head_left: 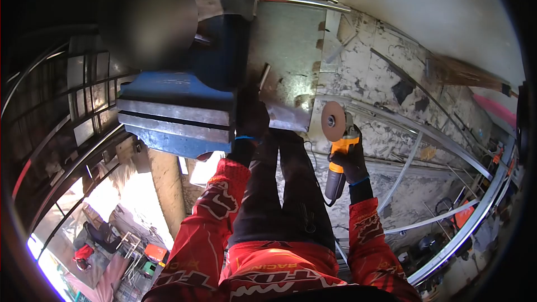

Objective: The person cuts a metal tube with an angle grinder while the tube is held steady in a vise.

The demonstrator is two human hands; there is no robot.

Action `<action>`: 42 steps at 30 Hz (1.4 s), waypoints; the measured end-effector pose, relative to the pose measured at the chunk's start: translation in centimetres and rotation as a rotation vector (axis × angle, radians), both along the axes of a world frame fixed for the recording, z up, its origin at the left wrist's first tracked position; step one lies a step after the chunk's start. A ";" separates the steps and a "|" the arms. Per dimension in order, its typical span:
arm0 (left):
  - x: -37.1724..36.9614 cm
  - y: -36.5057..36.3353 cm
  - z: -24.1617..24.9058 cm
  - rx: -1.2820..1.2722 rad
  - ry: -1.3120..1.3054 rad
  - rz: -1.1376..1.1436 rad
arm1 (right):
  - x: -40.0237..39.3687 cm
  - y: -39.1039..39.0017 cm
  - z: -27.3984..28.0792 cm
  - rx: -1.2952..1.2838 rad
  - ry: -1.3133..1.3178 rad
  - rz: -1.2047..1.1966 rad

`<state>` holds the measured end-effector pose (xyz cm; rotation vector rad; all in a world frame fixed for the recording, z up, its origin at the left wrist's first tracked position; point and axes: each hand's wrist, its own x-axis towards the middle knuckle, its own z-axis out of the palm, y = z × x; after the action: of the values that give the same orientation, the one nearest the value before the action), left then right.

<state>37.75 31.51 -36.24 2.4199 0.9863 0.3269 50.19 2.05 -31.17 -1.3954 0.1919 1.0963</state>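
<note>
My right hand (352, 163), in a dark glove, is closed around a yellow and black angle grinder (342, 146). The brown disc (334, 121) of the grinder points up and faces the camera. My left hand (251, 116), also dark-gloved, is beside the right end of the blue bench vise (179, 86); its fingers are lost in shadow. A thin metal strip (264, 76) stands out just above that hand, and whether the hand grips it is unclear. Right of the left hand lies a shiny metal piece (288, 116) at the edge of the metal sheet (285, 39).
Metal tubes (305, 2) lie across the sheet's top. Long metal profiles (442, 137) and a slanting bar (401, 173) are on the right over the stained floor (380, 50). A metal-framed grille (92, 98) stands at left. A blurred round patch hides the upper left.
</note>
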 end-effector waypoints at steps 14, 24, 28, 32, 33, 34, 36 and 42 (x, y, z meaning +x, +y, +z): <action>-1.9 -6.4 8.6 -0.498 0.084 -0.136 | 1.1 0.9 0.3 0.031 0.065 -0.083; 1.9 -15.0 7.6 -1.627 -0.007 -0.014 | 2.8 6.3 1.5 0.320 0.221 -0.171; 2.8 -13.8 6.5 -1.627 -0.198 0.000 | 4.0 7.7 0.4 0.485 0.338 -0.194; 3.4 -11.3 7.5 -1.552 -0.170 -0.057 | 4.2 8.7 0.2 0.532 0.317 -0.177; 3.5 -11.0 7.7 -1.552 -0.171 -0.058 | 4.3 8.9 0.4 0.532 0.315 -0.176; 3.5 -10.8 8.1 -1.568 -0.134 -0.050 | 4.3 9.2 0.7 0.537 0.307 -0.172; 3.8 -10.8 8.2 -1.585 -0.107 -0.042 | 4.8 9.9 1.2 0.541 0.293 -0.162; 5.7 -9.3 6.1 -1.030 0.068 0.057 | 4.8 15.0 1.0 0.103 -0.182 -0.060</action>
<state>43.40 22.20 -30.15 1.4674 0.9272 -0.2195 55.00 17.02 -30.19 -1.3795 0.0447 0.9119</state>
